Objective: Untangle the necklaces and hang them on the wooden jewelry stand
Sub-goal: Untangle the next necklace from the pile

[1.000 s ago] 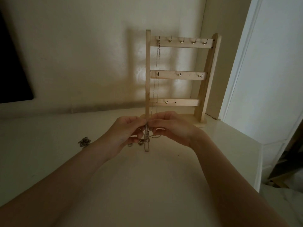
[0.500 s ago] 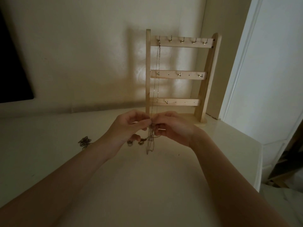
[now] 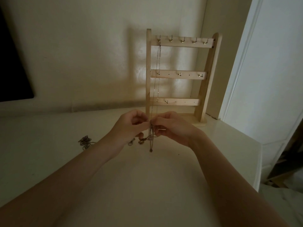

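While one necklace [image 3: 157, 76] already hangs off the stand's [image 3: 208, 76] top left hook, I've got my left hand [image 3: 131, 126] and right hand [image 3: 172, 126] pinching the knot of chains [image 3: 151, 136] up off the tabletop [image 3: 147, 185] so loose ends dangle free. Another clump [image 3: 85, 141] waits near the left edge.

Pale tabletop [image 3: 49, 145] carries wooden jewelry stand [image 3: 201, 89] at back, small chain heap [image 3: 85, 141] left, possibly tangled.

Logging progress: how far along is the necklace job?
Done: one thin chain necklace hangs from the top-left hook of the wooden jewelry stand. In hand: left hand and right hand pinch a tangled chain bunch. Left: that bunch and a chain pile on the white table.
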`<state>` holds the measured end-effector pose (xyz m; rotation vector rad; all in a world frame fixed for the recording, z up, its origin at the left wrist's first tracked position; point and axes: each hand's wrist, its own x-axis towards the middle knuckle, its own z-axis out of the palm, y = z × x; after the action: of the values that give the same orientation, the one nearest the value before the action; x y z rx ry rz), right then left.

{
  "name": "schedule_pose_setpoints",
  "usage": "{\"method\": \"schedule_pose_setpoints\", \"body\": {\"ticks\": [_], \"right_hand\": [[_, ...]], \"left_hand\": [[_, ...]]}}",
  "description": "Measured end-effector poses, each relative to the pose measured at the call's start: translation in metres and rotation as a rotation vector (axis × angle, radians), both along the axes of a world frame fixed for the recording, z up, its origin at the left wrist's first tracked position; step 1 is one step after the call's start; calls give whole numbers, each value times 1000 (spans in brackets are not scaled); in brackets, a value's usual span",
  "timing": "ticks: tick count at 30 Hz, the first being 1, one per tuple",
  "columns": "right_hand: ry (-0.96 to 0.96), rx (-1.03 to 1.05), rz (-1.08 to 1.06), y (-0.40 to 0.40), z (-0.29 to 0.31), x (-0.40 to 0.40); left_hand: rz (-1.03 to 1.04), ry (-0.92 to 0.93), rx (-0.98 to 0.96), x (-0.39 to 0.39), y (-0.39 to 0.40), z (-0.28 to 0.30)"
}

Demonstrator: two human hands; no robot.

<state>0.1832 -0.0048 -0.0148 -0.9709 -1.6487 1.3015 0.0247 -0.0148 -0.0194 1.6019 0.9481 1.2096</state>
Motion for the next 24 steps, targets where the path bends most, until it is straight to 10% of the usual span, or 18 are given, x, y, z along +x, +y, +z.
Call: {"method": "schedule_pose_setpoints", "body": {"ticks": [7, 24], "right_hand": [[7, -14, 10, 0, 1, 0], [-43, 31, -47, -3, 3, -1]], "left_hand": [[-19, -323, -286, -10, 5, 6], [67, 146, -78, -8, 3, -4]]}}
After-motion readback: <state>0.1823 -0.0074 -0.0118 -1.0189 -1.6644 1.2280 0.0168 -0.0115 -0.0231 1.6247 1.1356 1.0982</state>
